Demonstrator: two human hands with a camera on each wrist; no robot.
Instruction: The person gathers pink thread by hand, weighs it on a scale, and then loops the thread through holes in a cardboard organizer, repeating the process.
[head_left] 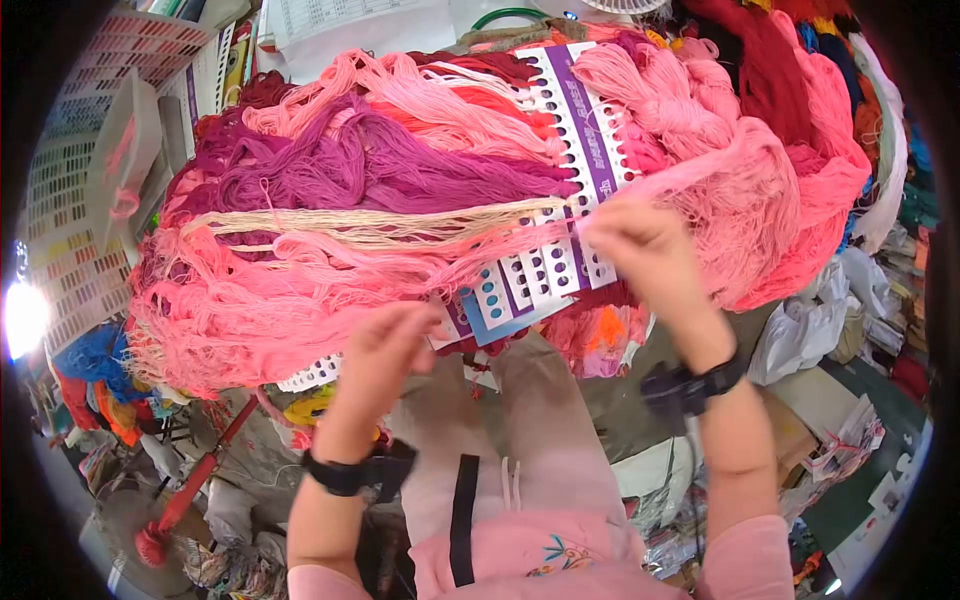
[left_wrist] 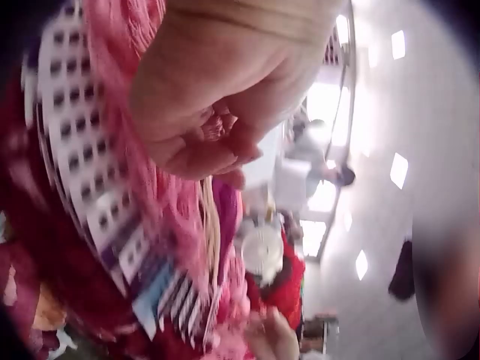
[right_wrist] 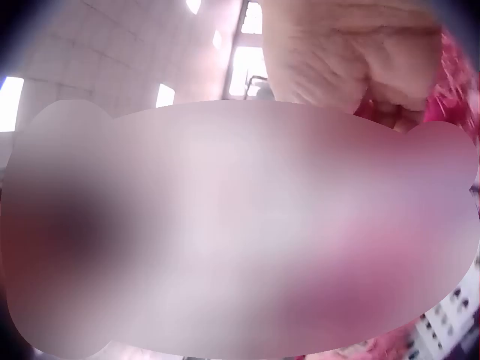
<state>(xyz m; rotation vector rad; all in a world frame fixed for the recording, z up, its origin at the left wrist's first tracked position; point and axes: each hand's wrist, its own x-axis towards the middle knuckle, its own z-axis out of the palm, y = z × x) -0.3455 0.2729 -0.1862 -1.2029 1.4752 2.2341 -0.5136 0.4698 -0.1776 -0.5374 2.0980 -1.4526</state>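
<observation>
Skeins of embroidery thread hang from punched white-and-purple cards point(head_left: 580, 110) spread in front of me. My right hand point(head_left: 645, 250) pinches a pink strand at the card's row of holes, beside the cream skein point(head_left: 390, 225). Lower and to the left, my left hand point(head_left: 385, 355) has its fingers curled at the near edge of the pink skein point(head_left: 260, 315). Pink thread shows inside those curled fingers in the left wrist view. Above the cream skein lies a purple skein point(head_left: 340, 165). The right wrist view is mostly blurred, with the back of the right hand point(right_wrist: 352, 60) at its top.
More pink skeins point(head_left: 740, 210) are heaped right of the cards, with dark red thread point(head_left: 750, 75) behind. Printed sheets point(head_left: 340, 30) lie at the back. A colour chart point(head_left: 85, 180) stands at left. Bags and bundles point(head_left: 810, 310) crowd the floor at right.
</observation>
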